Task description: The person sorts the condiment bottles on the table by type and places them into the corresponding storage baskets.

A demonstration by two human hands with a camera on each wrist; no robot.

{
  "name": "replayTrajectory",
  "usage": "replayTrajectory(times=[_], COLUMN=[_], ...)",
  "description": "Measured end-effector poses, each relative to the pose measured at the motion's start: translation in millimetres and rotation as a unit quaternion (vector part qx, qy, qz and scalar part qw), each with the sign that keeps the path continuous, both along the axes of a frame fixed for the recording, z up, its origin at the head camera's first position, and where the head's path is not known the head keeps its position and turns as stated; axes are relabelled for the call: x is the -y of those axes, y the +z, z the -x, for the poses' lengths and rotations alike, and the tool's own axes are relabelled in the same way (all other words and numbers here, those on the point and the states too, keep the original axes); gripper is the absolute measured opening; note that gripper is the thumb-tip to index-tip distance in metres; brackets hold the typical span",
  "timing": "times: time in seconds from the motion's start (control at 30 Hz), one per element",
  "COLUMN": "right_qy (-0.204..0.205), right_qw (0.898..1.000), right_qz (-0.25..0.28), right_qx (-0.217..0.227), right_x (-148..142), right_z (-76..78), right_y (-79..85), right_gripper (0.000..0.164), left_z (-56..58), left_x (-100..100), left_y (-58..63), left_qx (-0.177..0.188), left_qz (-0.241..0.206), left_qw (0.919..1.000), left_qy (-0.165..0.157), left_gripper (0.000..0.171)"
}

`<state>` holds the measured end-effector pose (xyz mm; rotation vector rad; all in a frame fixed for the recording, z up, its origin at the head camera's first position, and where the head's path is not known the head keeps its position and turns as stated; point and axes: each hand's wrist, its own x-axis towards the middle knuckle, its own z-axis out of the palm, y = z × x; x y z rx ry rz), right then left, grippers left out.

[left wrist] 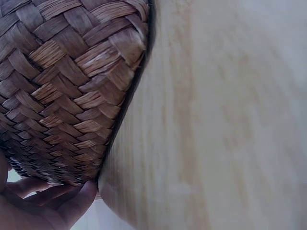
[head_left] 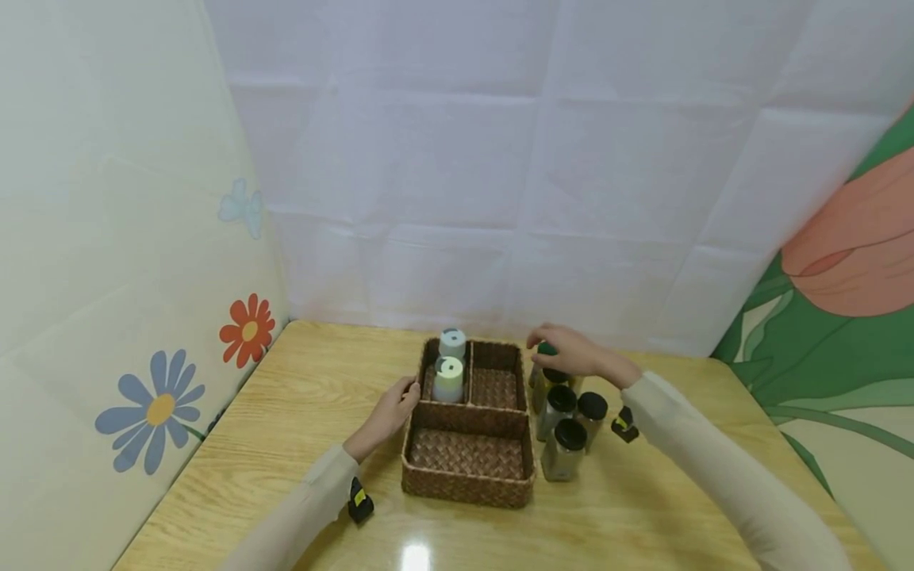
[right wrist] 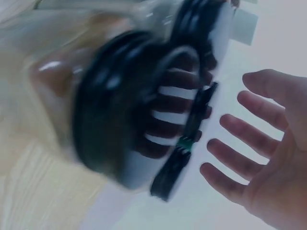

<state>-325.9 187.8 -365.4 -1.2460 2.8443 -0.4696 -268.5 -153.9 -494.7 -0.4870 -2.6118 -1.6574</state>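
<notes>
Basket with two tubs, jars alongside, two hands

Basket (head_left: 467, 487): brown, woven, three compartments; stands on the table (head_left: 321, 460) between the two hands. Two compartments lie at the back, one wide one across the front.

Front tub (head_left: 449, 381) and rear tub (head_left: 452, 342): pale, upright, one behind the other in the back left compartment. The narrow space seems to keep them in line.

Jars (head_left: 562, 460): at least five, clear-sided, upright on the table just beside the basket's right wall. Lids mostly black, one green lid (head_left: 546, 349) at the back. Grouped close, lids up, presumably for easy reach; those at the back are partly hidden.

Left hand (head_left: 389, 408): at the basket's left wall, fingers bent against the outside, thumb apparently at the rim. It grips the side, probably to steady the basket.

Right hand (head_left: 571, 351): above the rear jars, near the green lid. Fingers parted and slightly bent, holding nothing; the right wrist view shows them apart from the nearest lids. The raised position probably serves to clear the jars in front.

Black wrist units (head_left: 360, 502): one at each sleeve.
</notes>
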Motion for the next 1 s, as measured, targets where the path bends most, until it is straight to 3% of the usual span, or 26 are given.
replayTrajectory(times=[0.5,0.8,1.0], right_qy=[-0.042,-0.058,-0.066], right_qw=[0.998,0.997,0.996], right_qz=[0.043,0.052,0.051], right_qx=[-0.015,-0.011,-0.005], right_x=[-21,-28,-31], right_z=[2.3,-2.8,-2.8], right_y=[-15.6,-13.3,-14.3], right_gripper=[0.021,0.021,0.023], left_z=[1.3,1.2,2.7], left_x=[0,1,0], left_y=[-2.0,-0.5,-1.5], left_qx=[-0.002,0.006,0.005], left_qz=[-0.002,-0.018,-0.005], left_qw=[1.0,0.9998,1.0], left_qy=[0.002,-0.002,-0.004], left_gripper=[0.045,0.048,0.045])
